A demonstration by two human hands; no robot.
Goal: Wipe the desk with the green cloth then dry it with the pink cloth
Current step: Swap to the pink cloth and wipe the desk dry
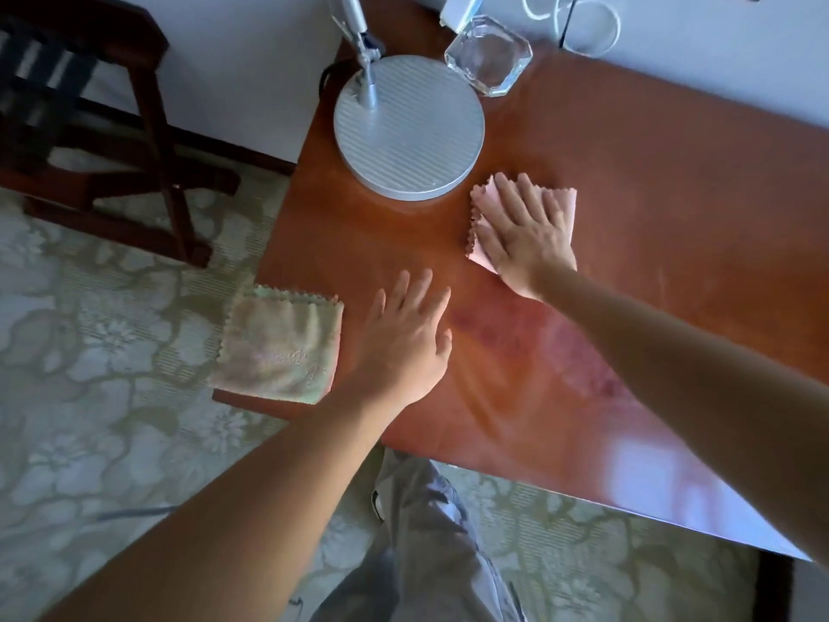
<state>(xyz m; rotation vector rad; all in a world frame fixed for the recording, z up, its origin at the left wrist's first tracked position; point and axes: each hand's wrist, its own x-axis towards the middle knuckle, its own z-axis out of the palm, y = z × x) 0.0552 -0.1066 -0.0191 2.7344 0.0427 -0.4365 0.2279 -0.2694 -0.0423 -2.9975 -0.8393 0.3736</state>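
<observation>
Head view, right hand (522,237) flat, hiding most of pink cloth (479,208); left hand (403,341) spread on desk (650,208); green cloth (278,347) blurred

Right hand (525,235) presses flat on the pink cloth (482,204), lamp base (409,127) just beyond its fingertips. Left hand (403,343) lies spread on the desk (650,195); green cloth (278,343) just left of it.

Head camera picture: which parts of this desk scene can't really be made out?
- Pink cloth: its middle lies hidden under the flat right hand.
- Lamp: only base and lower pole show; the top edge cuts off the rest.
- White box and cable: cropped by the top edge.
- Desk: the right end runs out of frame, and glare washes out the near edge.
- Left hand: blurred; contact with the desk is unclear.
</observation>
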